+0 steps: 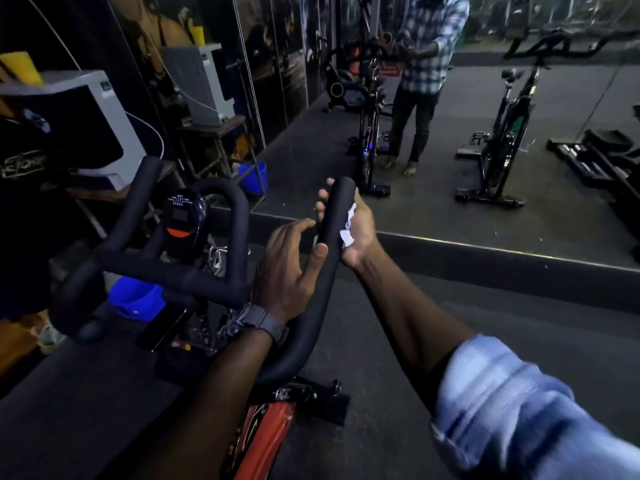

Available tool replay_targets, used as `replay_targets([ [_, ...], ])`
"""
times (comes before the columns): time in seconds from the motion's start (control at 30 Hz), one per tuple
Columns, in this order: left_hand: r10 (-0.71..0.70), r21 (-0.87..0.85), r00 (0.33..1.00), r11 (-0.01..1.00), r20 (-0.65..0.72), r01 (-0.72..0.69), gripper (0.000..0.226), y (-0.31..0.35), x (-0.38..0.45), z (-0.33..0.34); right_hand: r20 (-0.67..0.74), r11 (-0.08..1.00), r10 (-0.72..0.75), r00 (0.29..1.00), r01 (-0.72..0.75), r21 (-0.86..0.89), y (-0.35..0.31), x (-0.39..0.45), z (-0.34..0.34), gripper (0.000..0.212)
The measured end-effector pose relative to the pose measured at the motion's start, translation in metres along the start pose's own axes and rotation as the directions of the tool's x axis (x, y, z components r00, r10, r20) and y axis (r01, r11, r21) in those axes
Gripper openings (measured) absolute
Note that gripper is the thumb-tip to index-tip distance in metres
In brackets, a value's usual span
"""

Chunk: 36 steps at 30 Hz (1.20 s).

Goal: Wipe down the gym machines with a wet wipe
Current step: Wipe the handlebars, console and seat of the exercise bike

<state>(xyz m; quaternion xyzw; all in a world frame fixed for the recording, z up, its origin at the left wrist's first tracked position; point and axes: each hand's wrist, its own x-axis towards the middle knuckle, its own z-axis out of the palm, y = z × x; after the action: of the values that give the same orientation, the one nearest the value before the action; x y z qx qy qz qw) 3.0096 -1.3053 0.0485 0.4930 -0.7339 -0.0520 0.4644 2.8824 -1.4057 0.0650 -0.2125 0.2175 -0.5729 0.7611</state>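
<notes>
A spin bike's black padded handlebar (180,275) fills the middle of the view, with a small console (183,216) at its centre and an orange frame (263,434) below. My right hand (356,230) is wrapped around the upper end of the right handlebar horn (332,216), pressing a crumpled white wet wipe (348,225) against it. My left hand (291,271), with a dark watch on the wrist, rests on the same horn just below, fingers loosely spread and thumb on the bar.
A large wall mirror (485,133) stands ahead, reflecting a person in a checked shirt and several bikes. A blue bucket (135,299) sits on the floor under the left handlebar. A white appliance on a wooden table (104,109) is at the left.
</notes>
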Motion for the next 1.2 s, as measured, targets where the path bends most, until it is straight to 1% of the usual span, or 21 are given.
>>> replay_targets([
  [0.07, 0.010, -0.006, 1.000, 1.000, -0.015, -0.010, 0.079, 0.001, 0.000, 0.000, -0.034, 0.995, 0.077, 0.996, -0.075, 0.070, 0.038, -0.024, -0.014, 0.044],
  [0.13, 0.014, -0.002, 1.000, 1.000, -0.016, -0.014, 0.078, 0.002, 0.001, 0.001, -0.024, 0.973, 0.175, 0.984, -0.169, 0.155, 0.087, -0.063, -0.033, 0.044],
  [0.17, 0.017, 0.003, 1.000, 1.000, -0.008, -0.017, 0.079, 0.001, 0.001, 0.001, -0.014, 0.963, 0.190, 0.982, -0.184, 0.198, 0.105, -0.082, -0.037, 0.043],
  [0.2, 0.021, 0.008, 1.000, 1.000, 0.001, -0.021, 0.079, 0.001, 0.001, 0.002, -0.011, 0.960, 0.195, 0.981, -0.189, 0.206, 0.113, -0.095, -0.038, 0.044],
  [0.23, 0.025, 0.018, 1.000, 1.000, 0.008, -0.025, 0.079, 0.000, 0.001, 0.002, 0.004, 0.957, 0.200, 0.980, -0.196, 0.215, 0.112, -0.097, -0.038, 0.047],
  [0.3, 0.030, 0.044, 0.999, 0.999, 0.023, -0.031, 0.079, 0.000, 0.001, 0.002, -0.032, 0.965, 0.172, 0.985, -0.162, 0.207, 0.093, -0.079, -0.035, 0.058],
  [0.4, 0.034, 0.050, 0.999, 0.998, 0.040, -0.036, 0.076, 0.001, 0.000, 0.001, -0.125, 0.994, 0.052, 0.991, -0.039, 0.104, 0.059, -0.042, -0.024, 0.064],
  [0.47, 0.023, 0.057, 0.999, 0.998, 0.041, -0.025, 0.073, 0.000, 0.001, 0.001, -0.167, 1.000, 0.019, 0.986, -0.015, 0.025, 0.058, -0.036, -0.024, 0.064],
  [0.53, 0.020, 0.067, 0.999, 0.998, 0.038, -0.022, 0.073, -0.001, 0.001, 0.001, -0.172, 0.999, 0.031, 0.985, -0.032, -0.002, 0.072, -0.057, -0.026, 0.069],
  [0.63, 0.020, 0.082, 0.999, 0.996, 0.039, -0.023, 0.067, -0.001, 0.001, 0.002, -0.164, 0.990, 0.133, 0.977, -0.123, 0.065, 0.111, -0.101, -0.027, 0.076],
  [0.67, 0.018, 0.084, 0.999, 0.996, 0.037, -0.021, 0.064, 0.000, 0.001, 0.002, -0.181, 0.986, 0.157, 0.971, -0.145, 0.078, 0.120, -0.117, -0.023, 0.076],
  [0.77, 0.009, 0.090, 0.999, 0.996, 0.032, -0.012, 0.057, 0.002, -0.001, 0.003, -0.239, 0.984, 0.178, 0.955, -0.167, 0.067, 0.142, -0.152, -0.016, 0.070],
  [0.87, -0.015, 0.087, 0.999, 0.996, 0.044, 0.011, 0.057, 0.003, -0.001, 0.003, -0.268, 0.980, 0.200, 0.942, -0.186, 0.077, 0.155, -0.168, -0.015, 0.064],
  [0.97, -0.085, 0.058, 0.994, 0.995, 0.075, 0.080, 0.061, 0.000, 0.000, 0.003, -0.337, 0.987, 0.147, 0.930, -0.162, -0.018, 0.155, -0.160, -0.020, 0.052],
  [1.03, -0.127, 0.013, 0.989, 0.992, 0.081, 0.126, 0.063, -0.001, 0.002, 0.003, -0.419, 0.978, 0.102, 0.902, -0.169, -0.125, 0.143, -0.145, -0.021, 0.043],
  [1.07, -0.140, -0.007, 0.987, 0.990, 0.077, 0.141, 0.063, -0.001, 0.002, 0.003, -0.439, 0.968, 0.073, 0.896, -0.170, -0.187, 0.133, -0.137, -0.020, 0.041],
  [1.13, -0.154, -0.028, 0.986, 0.987, 0.057, 0.156, 0.063, -0.001, 0.002, 0.001, -0.456, 0.947, 0.020, 0.890, -0.163, -0.278, 0.105, -0.120, -0.013, 0.041],
  [1.2, -0.162, -0.029, 0.986, 0.986, 0.043, 0.163, 0.064, -0.001, 0.002, 0.001, -0.430, 0.947, -0.004, 0.903, -0.134, -0.291, 0.074, -0.100, -0.005, 0.046],
])
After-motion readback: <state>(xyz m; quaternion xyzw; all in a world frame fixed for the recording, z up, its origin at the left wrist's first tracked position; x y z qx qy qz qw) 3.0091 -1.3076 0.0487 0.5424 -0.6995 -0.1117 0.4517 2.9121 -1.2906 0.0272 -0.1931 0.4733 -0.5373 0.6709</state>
